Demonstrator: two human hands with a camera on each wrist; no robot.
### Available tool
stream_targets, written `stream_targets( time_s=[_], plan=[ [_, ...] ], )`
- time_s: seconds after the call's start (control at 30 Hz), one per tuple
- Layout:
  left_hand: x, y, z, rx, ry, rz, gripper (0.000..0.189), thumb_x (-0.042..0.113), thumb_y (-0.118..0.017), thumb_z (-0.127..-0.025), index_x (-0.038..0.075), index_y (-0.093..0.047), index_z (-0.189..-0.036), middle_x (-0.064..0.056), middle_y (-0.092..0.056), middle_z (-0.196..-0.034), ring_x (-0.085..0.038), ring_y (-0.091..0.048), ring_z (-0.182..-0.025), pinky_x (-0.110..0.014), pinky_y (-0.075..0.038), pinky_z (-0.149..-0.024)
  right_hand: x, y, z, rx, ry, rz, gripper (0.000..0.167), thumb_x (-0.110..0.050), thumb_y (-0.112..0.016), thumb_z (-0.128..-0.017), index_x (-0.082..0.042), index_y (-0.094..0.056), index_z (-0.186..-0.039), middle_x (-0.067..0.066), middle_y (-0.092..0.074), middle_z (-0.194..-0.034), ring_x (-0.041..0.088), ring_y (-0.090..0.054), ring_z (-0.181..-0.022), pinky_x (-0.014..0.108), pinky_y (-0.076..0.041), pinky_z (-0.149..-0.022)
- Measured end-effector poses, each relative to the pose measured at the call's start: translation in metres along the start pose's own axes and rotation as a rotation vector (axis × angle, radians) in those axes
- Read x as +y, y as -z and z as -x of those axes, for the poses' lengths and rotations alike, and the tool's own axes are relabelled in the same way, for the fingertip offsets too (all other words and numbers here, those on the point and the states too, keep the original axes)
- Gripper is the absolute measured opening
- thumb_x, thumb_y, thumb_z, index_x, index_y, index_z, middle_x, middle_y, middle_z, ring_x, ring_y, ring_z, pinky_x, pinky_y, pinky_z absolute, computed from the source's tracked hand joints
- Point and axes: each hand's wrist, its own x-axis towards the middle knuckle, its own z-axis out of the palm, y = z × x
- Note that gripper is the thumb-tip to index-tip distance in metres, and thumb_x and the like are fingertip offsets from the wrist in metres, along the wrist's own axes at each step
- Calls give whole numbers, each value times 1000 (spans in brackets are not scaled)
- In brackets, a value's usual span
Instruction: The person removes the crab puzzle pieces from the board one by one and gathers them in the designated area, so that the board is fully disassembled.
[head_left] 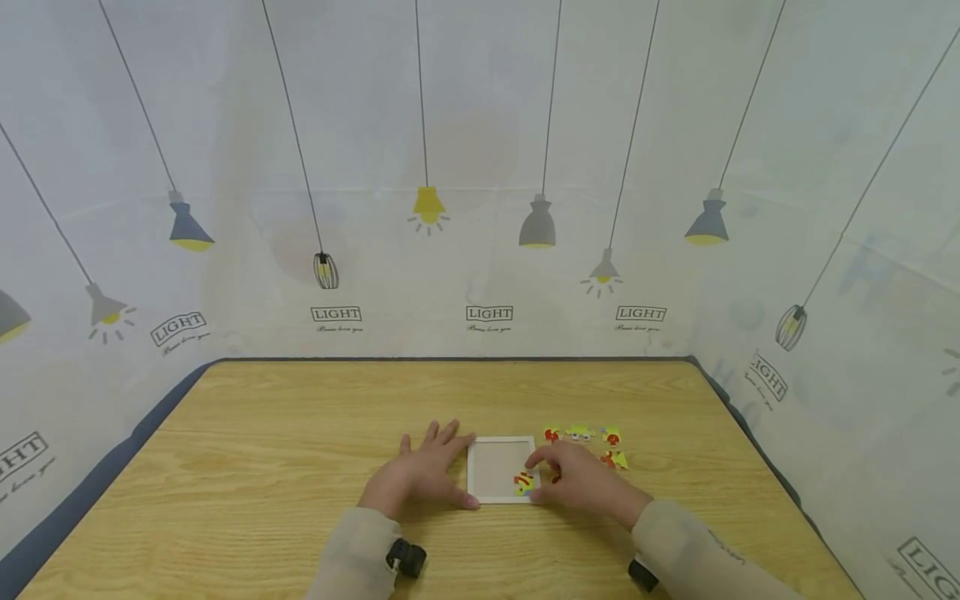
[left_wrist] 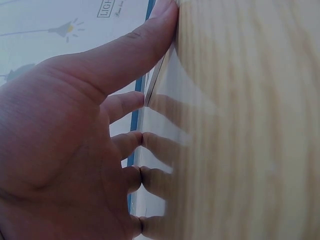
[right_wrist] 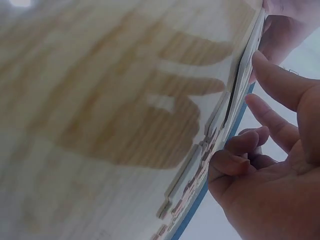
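Observation:
A white-rimmed square puzzle tray [head_left: 472, 471] lies on the table in the head view. In its lower right corner sits a yellow and red jigsaw piece [head_left: 523, 483]. My left hand [head_left: 422, 475] rests at the tray's left side, fingers spread, with the thumb and a fingertip touching the rim. At the right side is my right hand [head_left: 581, 483], its thumb by the tray's lower right corner and its index finger reaching over the right rim beside the piece. In the right wrist view the thumb and index finger [right_wrist: 270, 117] stand apart with nothing between them, the other fingers curled.
Several loose yellow and red jigsaw pieces [head_left: 580, 433] lie beyond and beside my right hand, one partly hidden by it. The wooden table [head_left: 300, 417] ends at a dark edge before a wall covering [head_left: 480, 275] printed with lamps.

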Motion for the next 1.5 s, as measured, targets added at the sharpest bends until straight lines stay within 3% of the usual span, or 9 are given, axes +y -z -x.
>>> stream_targets(
  time_s=[0.47,0.63,0.77,1.17,1.37,1.5],
  plan=[
    [1,0,2,3,-2,7,106,55,-89,-80,24,-36,-167,-11,-13,-181,-41,-2,-168,-77,3,-128,-1,-1,-3,-38,25,11,31,-24,-89,-88,-15,-77,-116,3,-61,-90,18,-49,-84,31,-39,-70],
    [0,1,1,4,-4,1,106,56,-88,-81,24,-36,-167,-11,-12,-181,-41,-1,-168,-76,4,-129,-2,0,-2,-35,51,28,32,-22,-90,-86,-13,-76,-114,3,-70,-109,19,-58,-101,42,-52,-90],
    [0,1,1,3,-3,2,106,56,-88,-81,24,-36,-167,-10,-12,-181,-41,-1,-168,-77,4,-128,-3,0,-3,-36,69,40,32,-21,-90,-86,-12,-74,-112,4,-71,-115,21,-61,-110,50,-53,-101],
    [1,1,2,4,0,5,107,56,-89,-80,24,-36,-167,-11,-13,-181,-41,-3,-168,-78,2,-128,-7,1,-6,-58,59,-13,33,-15,-91,-85,-10,-71,-111,-1,-68,-102,16,-58,-94,32,-52,-83],
    [2,2,2,-1,-1,12,106,56,-89,-80,24,-36,-167,-11,-13,-181,-41,-3,-168,-78,2,-128,-8,0,-9,-69,61,-20,35,-13,-89,-87,-9,-70,-115,-1,-67,-104,16,-57,-94,34,-51,-83],
    [2,2,2,-4,0,11,106,56,-89,-80,24,-36,-167,-10,-13,-181,-41,-3,-168,-78,2,-128,-11,4,-6,-46,79,49,39,-15,-88,-88,-3,-71,-121,0,-68,-104,14,-58,-94,35,-53,-84]
  ],
)
